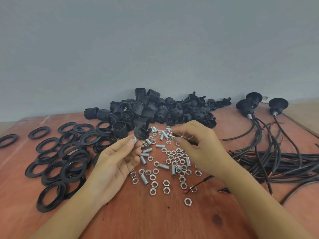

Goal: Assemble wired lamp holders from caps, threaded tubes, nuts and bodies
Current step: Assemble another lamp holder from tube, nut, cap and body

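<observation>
The wooden table [155,219] is cut off by the frame below and at both sides; bare board lies nearer than the scattered nuts [166,183]. Behind the nuts a heap of black bodies [146,109] sits against the wall [155,49]. Rings [69,152] lie to their left, and cables [276,161] to their right run out of frame. Over the nuts' far-left edge the left hand [117,157] pinches a tilted black cap [142,132]. Its threaded tube [135,140] points down-left and is mostly hidden by fingers. The right hand [198,149] pinches a wire [174,134] whose blurred red-tipped end points left toward the cap.
</observation>
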